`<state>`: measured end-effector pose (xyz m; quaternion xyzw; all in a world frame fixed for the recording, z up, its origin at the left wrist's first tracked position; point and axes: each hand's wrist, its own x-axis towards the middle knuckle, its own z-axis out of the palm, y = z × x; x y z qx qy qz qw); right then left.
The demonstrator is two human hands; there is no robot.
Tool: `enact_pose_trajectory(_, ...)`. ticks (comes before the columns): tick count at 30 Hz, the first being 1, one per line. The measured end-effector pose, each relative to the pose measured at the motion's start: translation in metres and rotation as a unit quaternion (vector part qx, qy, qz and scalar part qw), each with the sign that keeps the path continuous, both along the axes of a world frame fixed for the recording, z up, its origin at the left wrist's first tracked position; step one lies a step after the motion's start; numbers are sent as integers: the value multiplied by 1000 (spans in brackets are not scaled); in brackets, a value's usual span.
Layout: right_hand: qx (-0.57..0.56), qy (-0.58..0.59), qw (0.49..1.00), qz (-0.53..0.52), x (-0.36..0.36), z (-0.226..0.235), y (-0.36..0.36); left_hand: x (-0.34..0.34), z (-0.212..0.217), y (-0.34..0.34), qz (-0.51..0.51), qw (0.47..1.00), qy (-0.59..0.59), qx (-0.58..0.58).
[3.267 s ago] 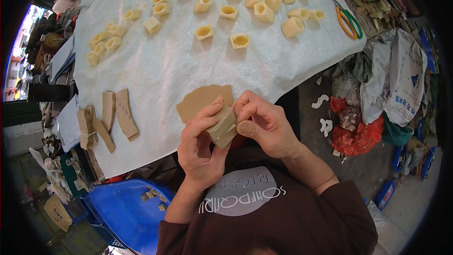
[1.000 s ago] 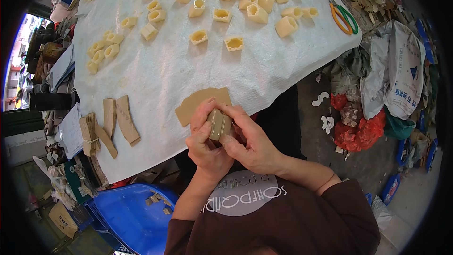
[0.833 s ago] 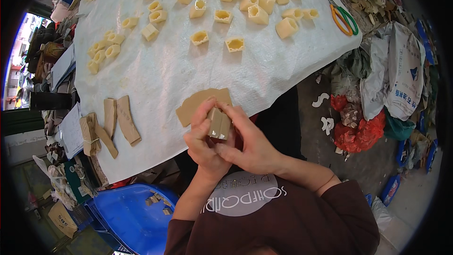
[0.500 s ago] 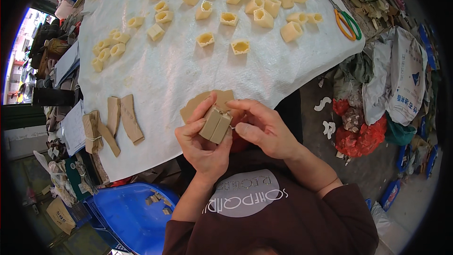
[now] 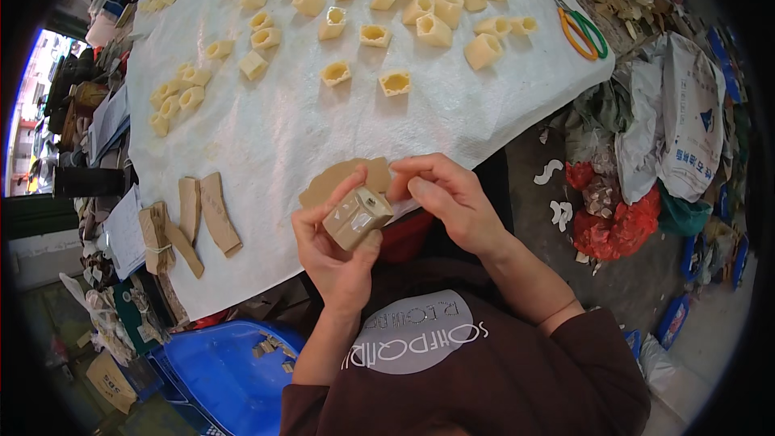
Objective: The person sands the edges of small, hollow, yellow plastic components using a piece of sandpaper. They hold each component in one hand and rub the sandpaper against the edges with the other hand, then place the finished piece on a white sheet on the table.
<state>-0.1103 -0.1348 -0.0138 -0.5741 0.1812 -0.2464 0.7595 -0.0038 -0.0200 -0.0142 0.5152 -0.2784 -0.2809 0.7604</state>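
Note:
My left hand (image 5: pixel 333 262) grips a small tan block (image 5: pixel 355 220) between thumb and fingers, just over the near edge of the table. The block is box-shaped, with glossy facets on one face and a small dark opening near its top. To its right, my right hand (image 5: pixel 456 206) hangs apart from the block, with thumb and forefinger drawn close together. Whether a small thing sits in that pinch cannot be made out. Behind the block lies a flat tan piece with a curved edge (image 5: pixel 319 187), partly covered by my left hand.
Many pale yellow hollow pieces (image 5: pixel 395 83) stand on the white sheet-covered table (image 5: pixel 282 133). Tan strips (image 5: pixel 219 214) lie at left, scissors (image 5: pixel 581 35) at far right. A blue basin (image 5: pixel 234 379) stands below left; bags (image 5: pixel 617 230) lie on the floor at right.
My left hand has turned the block, so a glossy faceted face shows instead of one with a groove. My right hand has drawn back slightly from it. The view has shifted a little.

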Motion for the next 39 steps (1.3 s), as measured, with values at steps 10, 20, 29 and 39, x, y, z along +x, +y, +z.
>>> enact_pose_trajectory(10, -32, -86, 990, 108, 15, 0, 4, -5, 9, 8, -53, 973, 222, -14)
enact_pose_trajectory(20, 43, -166, 984, 54, 13, -12, 15, -10, 4, 6, -84, 959, 271, -14)
enact_pose_trajectory(29, -17, -146, 989, 14, 19, -14, 23, -9, -2, 5, -102, 941, 318, -42)
enact_pose_trajectory(39, -221, 5, 973, 68, 11, 10, -4, 12, 1, 13, -241, 902, 346, -96)
